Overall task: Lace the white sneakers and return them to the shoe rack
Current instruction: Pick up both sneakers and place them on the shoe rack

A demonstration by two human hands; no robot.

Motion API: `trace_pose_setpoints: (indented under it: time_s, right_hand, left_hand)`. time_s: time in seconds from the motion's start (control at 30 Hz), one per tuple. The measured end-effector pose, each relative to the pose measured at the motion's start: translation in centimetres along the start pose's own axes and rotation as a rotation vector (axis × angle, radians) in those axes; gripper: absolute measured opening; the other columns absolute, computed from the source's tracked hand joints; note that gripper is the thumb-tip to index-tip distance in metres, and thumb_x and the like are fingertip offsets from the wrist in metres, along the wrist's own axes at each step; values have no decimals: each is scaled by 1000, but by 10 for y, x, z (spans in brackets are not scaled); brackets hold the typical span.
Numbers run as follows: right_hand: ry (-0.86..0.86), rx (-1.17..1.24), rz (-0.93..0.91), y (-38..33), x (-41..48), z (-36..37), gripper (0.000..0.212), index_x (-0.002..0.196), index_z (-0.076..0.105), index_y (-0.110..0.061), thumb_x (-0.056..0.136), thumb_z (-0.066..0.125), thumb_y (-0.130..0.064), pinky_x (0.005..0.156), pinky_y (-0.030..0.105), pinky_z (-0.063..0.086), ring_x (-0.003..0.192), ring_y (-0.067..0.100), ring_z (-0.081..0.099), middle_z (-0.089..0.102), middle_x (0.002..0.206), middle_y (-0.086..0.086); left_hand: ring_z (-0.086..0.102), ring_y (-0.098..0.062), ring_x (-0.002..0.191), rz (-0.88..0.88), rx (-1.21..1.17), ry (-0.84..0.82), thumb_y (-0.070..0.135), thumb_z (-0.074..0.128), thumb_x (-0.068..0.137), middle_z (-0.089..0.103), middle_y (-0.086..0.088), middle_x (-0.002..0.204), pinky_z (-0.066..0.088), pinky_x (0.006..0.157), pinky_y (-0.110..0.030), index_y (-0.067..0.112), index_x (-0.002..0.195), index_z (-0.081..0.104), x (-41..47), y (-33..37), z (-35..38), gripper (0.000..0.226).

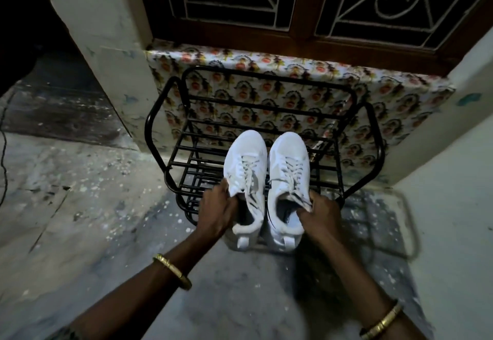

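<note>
Two white sneakers sit side by side, toes pointing away from me, over the front of a black metal shoe rack (pixel 170 169). My left hand (pixel 217 210) grips the left sneaker (pixel 246 158) at its outer side near the opening. My right hand (pixel 321 214) holds the right sneaker (pixel 289 155), fingers hooked inside its collar. Both shoes show white laces threaded across the front. Their heels stick out past the rack's front edge toward me.
The rack stands on a stained concrete floor (pixel 93 206) against a low ledge covered in patterned paper (pixel 386 91). A white pillar (pixel 106 46) rises at the left, a white wall (pixel 453 179) at the right. Dark wooden window shutters with metal grilles (pixel 293 1) are behind.
</note>
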State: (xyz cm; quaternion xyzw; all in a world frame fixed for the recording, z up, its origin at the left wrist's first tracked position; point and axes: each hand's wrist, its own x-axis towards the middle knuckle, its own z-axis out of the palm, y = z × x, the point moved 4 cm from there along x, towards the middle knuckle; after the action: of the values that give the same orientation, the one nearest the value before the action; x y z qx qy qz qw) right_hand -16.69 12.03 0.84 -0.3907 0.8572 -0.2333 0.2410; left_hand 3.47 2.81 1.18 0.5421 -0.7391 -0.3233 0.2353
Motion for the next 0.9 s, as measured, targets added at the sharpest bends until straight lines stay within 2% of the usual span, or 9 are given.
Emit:
trace_pose_setpoints:
  time_s: [0.1, 0.17, 0.27, 0.4, 0.47, 0.53, 0.63, 0.73, 0.9]
  right_hand:
    - [16, 35, -29, -2, 25, 7, 17, 90, 67, -6, 74, 61, -9, 67, 25, 39, 87, 32, 64, 71, 93, 19]
    - [8, 47, -30, -5, 37, 10, 13, 85, 68, -9, 74, 60, -9, 66, 26, 39, 85, 31, 65, 71, 89, 17]
    - [-7, 42, -44, -6, 55, 13, 7, 73, 62, -16, 74, 59, -9, 62, 27, 37, 79, 29, 63, 64, 77, 12]
    - [-34, 52, -38, -11, 78, 16, 7, 77, 64, -11, 75, 59, -7, 62, 27, 37, 73, 25, 58, 62, 77, 13]
    - [-33, 58, -35, -11, 90, 20, 15, 87, 69, -5, 75, 61, -8, 63, 28, 40, 79, 29, 63, 68, 86, 18]
    - [-37, 51, -32, -10, 102, 26, 20, 92, 70, -2, 75, 63, -9, 63, 27, 40, 85, 32, 66, 70, 92, 19]
    - [-30, 45, -28, -9, 116, 35, 19, 90, 69, -1, 75, 63, -11, 62, 27, 41, 86, 32, 66, 70, 95, 21]
    - [-28, 14, -38, -9, 130, 39, 18, 90, 66, 0, 77, 63, -11, 63, 28, 40, 88, 33, 65, 68, 99, 22]
    - [-74, -75, -25, -8, 136, 44, 31, 105, 64, -2, 77, 62, -15, 66, 27, 39, 97, 34, 62, 64, 111, 23]
  left_hand:
    - [57, -28, 66, -35, 38, -26, 15, 50, 86, 54, -6, 67, 36, 55, -25, 1, 92, 59, 25, -9, 14, 18]
    - [52, -20, 57, -50, 51, -42, 15, 50, 85, 50, -1, 59, 32, 47, -19, 4, 82, 56, 40, -15, 21, 12]
    - [58, -28, 58, -106, 4, -30, 24, 45, 78, 58, -10, 60, 41, 47, -30, 3, 71, 54, 59, -26, 31, 24]
    - [44, -23, 50, -51, -19, -32, 29, 40, 69, 49, -9, 53, 27, 49, -29, 6, 60, 47, 78, -35, 40, 25]
    - [49, -23, 47, -83, -33, -39, 26, 44, 72, 55, -11, 51, 30, 45, -26, 5, 56, 51, 88, -39, 43, 27]
    - [61, -31, 53, -132, -25, -60, 20, 52, 75, 65, -20, 57, 39, 46, -26, -1, 59, 60, 100, -47, 50, 27]
    - [66, -38, 68, -173, -19, -70, 23, 55, 74, 68, -27, 71, 54, 59, -41, -3, 67, 64, 115, -56, 59, 29]
    - [66, -40, 75, -172, -38, -28, 33, 56, 72, 67, -28, 78, 57, 67, -48, -2, 72, 63, 124, -58, 63, 36]
    - [68, -39, 77, -245, -42, -44, 42, 57, 72, 70, -24, 85, 58, 72, -47, 1, 83, 66, 123, -59, 66, 43]
